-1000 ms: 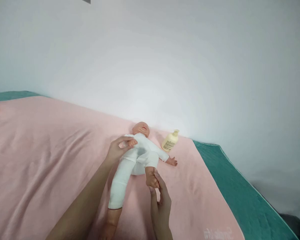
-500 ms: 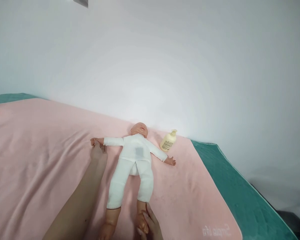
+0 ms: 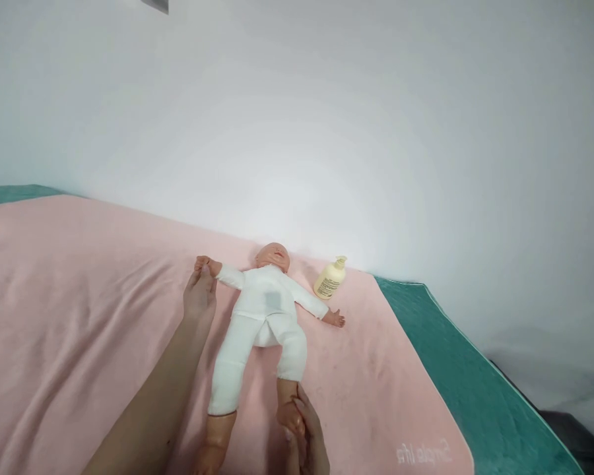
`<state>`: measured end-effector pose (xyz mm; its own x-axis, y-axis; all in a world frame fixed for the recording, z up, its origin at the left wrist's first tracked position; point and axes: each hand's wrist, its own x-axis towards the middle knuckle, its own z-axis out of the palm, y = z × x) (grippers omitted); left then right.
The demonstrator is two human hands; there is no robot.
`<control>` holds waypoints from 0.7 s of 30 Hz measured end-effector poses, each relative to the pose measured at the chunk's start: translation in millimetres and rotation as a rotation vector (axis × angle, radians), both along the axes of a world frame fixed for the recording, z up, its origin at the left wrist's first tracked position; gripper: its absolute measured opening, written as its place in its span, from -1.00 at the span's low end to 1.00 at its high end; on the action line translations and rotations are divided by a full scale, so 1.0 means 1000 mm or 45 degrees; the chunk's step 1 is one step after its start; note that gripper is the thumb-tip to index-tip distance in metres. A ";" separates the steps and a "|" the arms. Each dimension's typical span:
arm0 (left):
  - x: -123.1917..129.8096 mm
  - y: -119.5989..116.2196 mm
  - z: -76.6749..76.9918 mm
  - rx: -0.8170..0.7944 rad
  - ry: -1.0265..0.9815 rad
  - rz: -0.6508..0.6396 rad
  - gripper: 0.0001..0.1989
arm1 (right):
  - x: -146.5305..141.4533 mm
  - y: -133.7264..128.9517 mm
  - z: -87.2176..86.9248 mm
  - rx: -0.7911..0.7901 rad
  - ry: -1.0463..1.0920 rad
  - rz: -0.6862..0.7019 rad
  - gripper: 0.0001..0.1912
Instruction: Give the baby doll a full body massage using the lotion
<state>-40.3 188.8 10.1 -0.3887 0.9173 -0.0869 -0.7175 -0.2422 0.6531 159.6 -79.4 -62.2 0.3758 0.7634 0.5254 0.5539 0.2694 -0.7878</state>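
Note:
A baby doll [image 3: 264, 300] in a white cloth body lies face up, its head toward the wall and its feet toward me. My left hand [image 3: 200, 293] is closed around the doll's hand on the left side, and that arm is slightly raised and bent. Down at the front, my right hand [image 3: 311, 429] grips the doll's right-side foot [image 3: 288, 412], thumb along the ankle, with that leg lifted a little. The doll's other arm is stretched out on the blanket, and its left-side foot [image 3: 212, 448] lies loose near the lower edge.
A pale yellow pump bottle [image 3: 329, 278] stands beside the doll's outstretched arm. The pink blanket [image 3: 103, 316] with white lettering lies over a green cover [image 3: 455, 356]. A white wall [image 3: 297, 119] rises directly behind the doll's head.
My left hand has moved the doll's hand inward and up, bending its arm. My right hand has raised the foot and shifted it slightly to the right, bending that leg.

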 end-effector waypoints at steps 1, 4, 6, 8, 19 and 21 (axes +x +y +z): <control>0.003 -0.003 0.005 0.064 0.051 -0.020 -0.82 | -0.001 0.003 0.007 -0.017 0.025 0.000 -0.65; 0.011 -0.011 0.014 0.240 0.346 -0.194 -0.69 | -0.001 0.020 0.031 -0.064 0.050 0.044 -0.63; 0.014 -0.016 0.016 0.322 0.585 -0.374 -0.64 | 0.000 0.036 0.046 -0.056 0.046 0.074 -0.61; 0.017 -0.021 0.016 0.409 0.800 -0.494 -0.64 | 0.000 0.053 0.059 -0.048 0.047 0.084 -0.59; 0.026 -0.026 0.018 0.858 1.529 -0.565 -0.83 | -0.010 0.106 0.091 -0.103 0.048 0.104 -0.56; 0.026 -0.027 0.019 0.844 1.542 -0.570 -0.82 | -0.009 0.104 0.092 -0.096 0.032 0.118 -0.57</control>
<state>-14.4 162.3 28.8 0.4099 0.7194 0.5608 0.0872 -0.6429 0.7610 150.3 24.8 29.4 0.3139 0.8324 0.4567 0.5094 0.2583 -0.8209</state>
